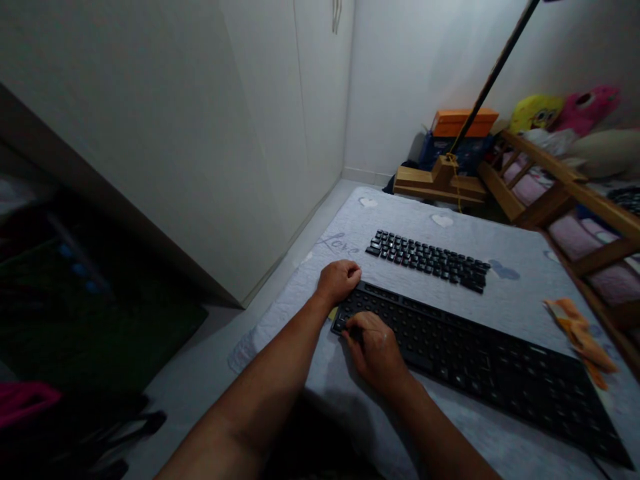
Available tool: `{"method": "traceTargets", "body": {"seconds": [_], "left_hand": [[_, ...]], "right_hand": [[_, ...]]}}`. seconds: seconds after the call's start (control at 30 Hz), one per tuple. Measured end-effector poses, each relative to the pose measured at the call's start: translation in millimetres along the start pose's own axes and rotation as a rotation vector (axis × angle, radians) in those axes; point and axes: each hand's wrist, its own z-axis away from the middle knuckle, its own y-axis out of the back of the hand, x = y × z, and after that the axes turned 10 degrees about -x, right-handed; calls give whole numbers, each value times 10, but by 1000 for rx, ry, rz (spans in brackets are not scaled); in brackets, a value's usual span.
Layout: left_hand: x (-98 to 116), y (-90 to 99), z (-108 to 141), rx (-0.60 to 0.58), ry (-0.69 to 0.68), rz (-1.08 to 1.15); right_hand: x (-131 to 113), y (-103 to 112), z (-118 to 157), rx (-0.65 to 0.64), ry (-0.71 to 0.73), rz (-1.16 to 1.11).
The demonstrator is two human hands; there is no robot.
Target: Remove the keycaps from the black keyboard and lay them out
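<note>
I've got the keyboard (483, 367) flat on the quilt (517, 303); L hand (340, 283) curled at its far-L corner, prob. steadying; R hand (374, 347) bent over near-L keys. Can't tell if either's gripping. Loose keys (429, 259) rowed beyond, prob. for order.

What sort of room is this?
Probably a bedroom: a tall, white, flat-doored wardrobe stands along one side, and a yellow plush toy and a pink plush toy sit beyond a brown wooden slatted railing, perhaps a bed's.
</note>
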Motion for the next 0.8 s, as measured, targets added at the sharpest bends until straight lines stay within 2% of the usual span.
{"method": "traceTargets", "body": {"seconds": [0.33, 0.6, 0.8], "left_hand": [[17, 29, 16, -4, -5, -1], [12, 34, 38, -13, 3, 46], [-4, 32, 55, 2, -14, 99]], "right_hand": [[-24, 85, -66, -91, -153, -59], [24, 1, -5, -28, -99, -47], [23, 2, -18, -76, -98, -50]]}}
